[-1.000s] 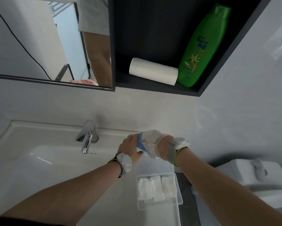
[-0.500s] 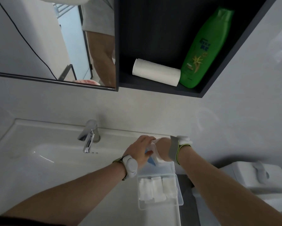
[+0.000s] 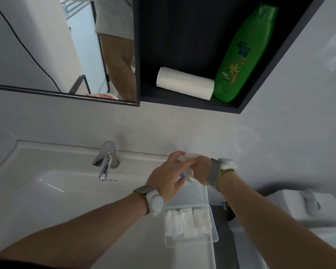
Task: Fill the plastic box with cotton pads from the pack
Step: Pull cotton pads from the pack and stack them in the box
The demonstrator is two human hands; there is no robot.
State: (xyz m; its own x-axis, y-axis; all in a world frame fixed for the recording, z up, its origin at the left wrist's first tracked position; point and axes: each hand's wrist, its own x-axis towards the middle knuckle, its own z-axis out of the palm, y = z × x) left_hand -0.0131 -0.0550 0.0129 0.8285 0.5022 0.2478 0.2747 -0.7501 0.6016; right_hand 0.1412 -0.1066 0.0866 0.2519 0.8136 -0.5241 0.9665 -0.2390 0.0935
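Above the plastic box (image 3: pixel 214 237), both hands' grip (image 3: pixel 168 176) (image 3: pixel 201 171) clamped on the pack (image 3: pixel 189 174).

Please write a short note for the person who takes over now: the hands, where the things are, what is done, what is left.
Right hand grips the pack above the box's far end.
Left hand lies over the pack, fingers at it; whether it pinches a pad is hidden.
Box sits open on the sink edge, right of the basin.
Done: three stacks of pads in the box.
Left: move more pads from the pack.
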